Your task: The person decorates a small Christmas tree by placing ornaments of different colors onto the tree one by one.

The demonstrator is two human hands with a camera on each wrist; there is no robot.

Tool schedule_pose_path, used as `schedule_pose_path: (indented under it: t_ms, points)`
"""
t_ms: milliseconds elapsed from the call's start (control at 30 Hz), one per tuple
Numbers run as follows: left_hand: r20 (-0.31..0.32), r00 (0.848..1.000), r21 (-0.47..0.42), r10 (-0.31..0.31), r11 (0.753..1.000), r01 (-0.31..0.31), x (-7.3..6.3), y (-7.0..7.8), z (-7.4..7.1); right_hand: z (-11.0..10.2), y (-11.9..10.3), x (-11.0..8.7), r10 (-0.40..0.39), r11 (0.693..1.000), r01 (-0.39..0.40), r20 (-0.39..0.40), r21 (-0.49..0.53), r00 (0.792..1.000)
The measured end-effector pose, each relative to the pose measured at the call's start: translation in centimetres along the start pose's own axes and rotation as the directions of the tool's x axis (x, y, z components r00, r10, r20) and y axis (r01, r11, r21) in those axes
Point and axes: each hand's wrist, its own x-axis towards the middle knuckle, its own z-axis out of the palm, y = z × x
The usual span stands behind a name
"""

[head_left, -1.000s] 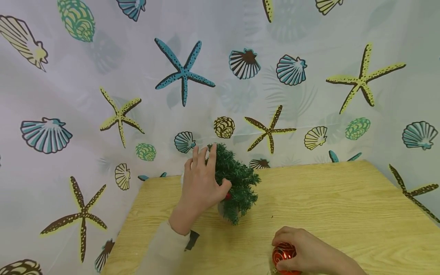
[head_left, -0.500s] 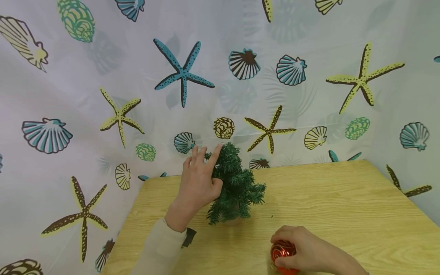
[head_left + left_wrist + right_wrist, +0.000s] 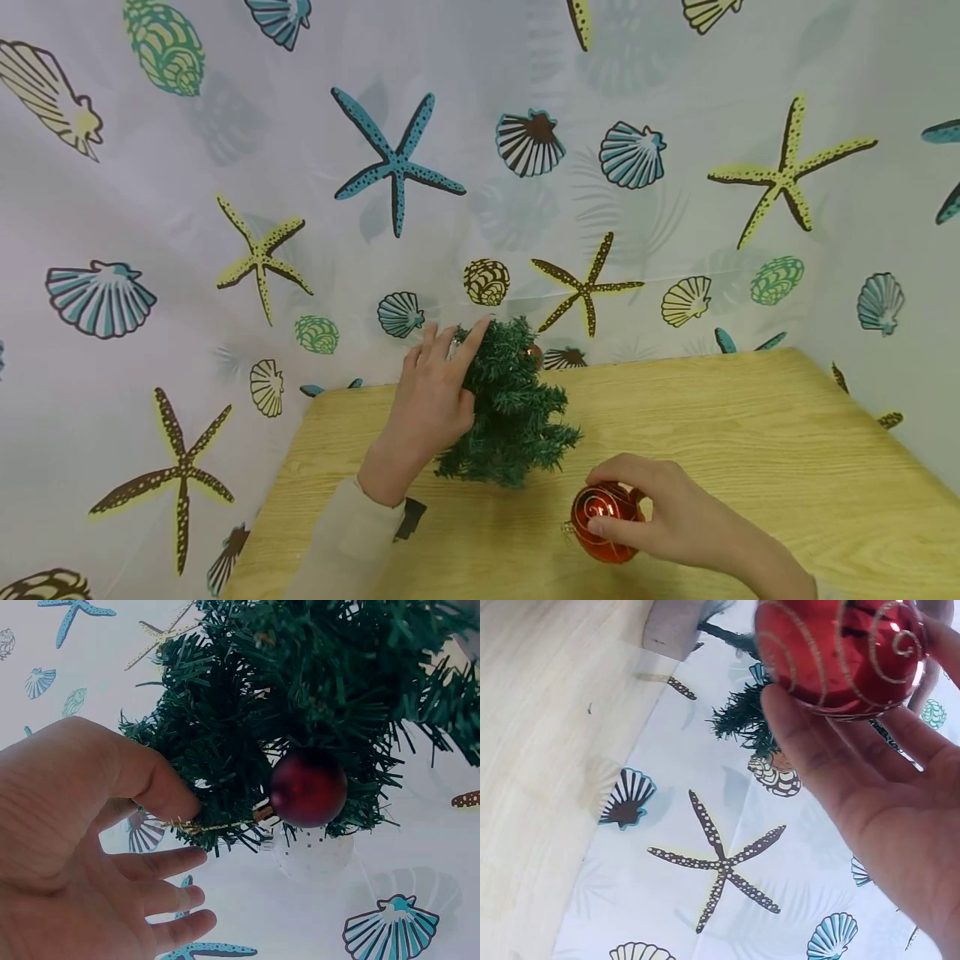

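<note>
A small green artificial Christmas tree [image 3: 517,408] stands on the table, leaning slightly. My left hand [image 3: 431,400] is at its upper left side. In the left wrist view, the thumb and forefinger pinch a branch tip by a gold string, and the other fingers extend. A matte dark red bauble [image 3: 309,787] hangs there with a white dotted bauble [image 3: 315,853] behind it. My right hand [image 3: 667,508] holds a large shiny red bauble [image 3: 600,523] with gold swirls, its gold cap pointing left, in front of the tree on the right.
The wood-grain table [image 3: 712,425] reaches back to a white curtain [image 3: 600,208] printed with shells and starfish. A brownish bauble [image 3: 535,357] shows at the tree's upper right. In the right wrist view, the tree's pale base [image 3: 667,630] is partly visible.
The tree has turned and straightened under my left hand, and its branches now face differently. My right hand has brought the large red bauble up and slightly left, closer to the tree.
</note>
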Motion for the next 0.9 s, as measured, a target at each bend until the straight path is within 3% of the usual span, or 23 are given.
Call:
schedule_pose_path:
  t_ms: [233,433,700,900]
  points:
    - [0.006,1.0,0.03,0.019,0.999,-0.019,-0.2,-0.2,0.1,-0.4,-0.7,1.4,-0.126,0.992,0.125,-0.136,-0.019,0.983]
    - [0.012,1.0,-0.016,0.015,1.0,-0.015,-0.5,-0.2,0.0,-0.6,-1.3,2.5,-0.141,0.99,0.132,-0.214,-0.056,0.967]
    - [-0.066,0.996,-0.138,0.061,0.988,-0.069,-1.4,0.0,-0.3,-0.8,-1.6,4.0,-0.168,0.985,0.149,-0.286,-0.089,0.943]
    - [-0.154,0.986,-0.153,0.059,0.985,-0.083,-1.9,0.2,-0.7,-1.0,-1.7,4.6,-0.203,0.979,0.178,-0.331,-0.104,0.922]
